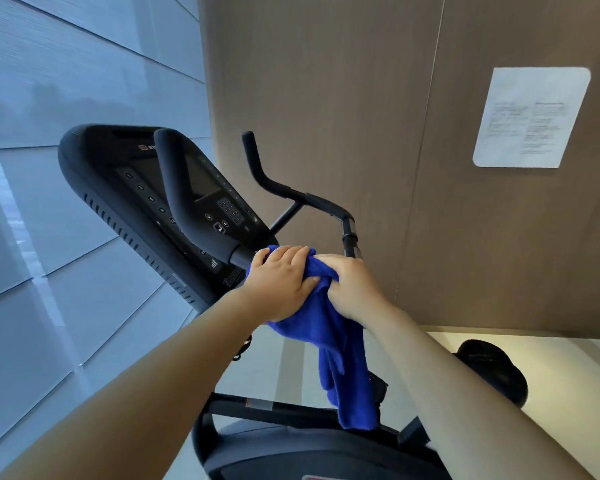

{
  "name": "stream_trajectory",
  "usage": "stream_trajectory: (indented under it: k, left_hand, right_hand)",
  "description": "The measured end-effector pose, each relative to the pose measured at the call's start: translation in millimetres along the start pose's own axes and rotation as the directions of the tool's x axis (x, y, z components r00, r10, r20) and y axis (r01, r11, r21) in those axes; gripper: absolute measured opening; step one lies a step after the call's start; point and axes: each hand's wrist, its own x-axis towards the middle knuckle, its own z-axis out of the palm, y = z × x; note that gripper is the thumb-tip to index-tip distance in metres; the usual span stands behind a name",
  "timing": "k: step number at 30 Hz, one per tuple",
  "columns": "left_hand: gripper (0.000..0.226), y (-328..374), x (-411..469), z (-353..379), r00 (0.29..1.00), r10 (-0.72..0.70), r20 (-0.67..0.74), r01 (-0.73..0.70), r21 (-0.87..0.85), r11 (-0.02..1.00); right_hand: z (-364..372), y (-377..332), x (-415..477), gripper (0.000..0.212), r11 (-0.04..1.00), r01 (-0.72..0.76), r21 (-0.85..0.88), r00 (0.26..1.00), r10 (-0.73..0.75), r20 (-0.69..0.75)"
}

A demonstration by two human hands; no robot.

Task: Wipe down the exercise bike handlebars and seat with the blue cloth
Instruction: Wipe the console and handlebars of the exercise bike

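Blue cloth (347,372) is hanging from the middle of the handlebars (175,188), bunched round the bar there. The left hand (279,284) is clasping it over the bar with curled fingers. The right hand (352,289), touching the left, is gripping the folds. Both arms are reaching forward. Handlebar wiping seems under way. The next move probably calls for sliding the cloth out along the grips, with the seat (492,372), near right, waiting its turn.

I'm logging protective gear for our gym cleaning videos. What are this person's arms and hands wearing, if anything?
Nothing visible. The left hand and right hand are bare: no gloves, rings or watch. The left forearm and right forearm are uncovered to the frame's edge; no sleeve shows.
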Motion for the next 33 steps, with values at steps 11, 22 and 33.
stream_trajectory:
  k: [11, 22, 33]
  left_hand:
    - [0.071, 9, -36, 0, 0.995, 0.095, -0.018, -0.096, -0.043, 0.994]
    - [0.06, -12, -58, -24, 0.984, 0.151, 0.092, -0.153, 0.013, 0.988]
    - [0.052, -17, -54, -17, 0.974, 0.221, 0.052, -0.225, 0.09, 0.97]
  right_hand:
    - [14, -2, -35, 0.047, 0.999, -0.026, -0.024, 0.988, 0.022, -0.153]
    - [-5, -18, -51, 0.058, 0.921, -0.203, -0.333, 0.968, 0.239, 0.07]
    - [59, -30, -41, 0.051, 0.885, -0.367, -0.286, 0.92, 0.3, -0.253]
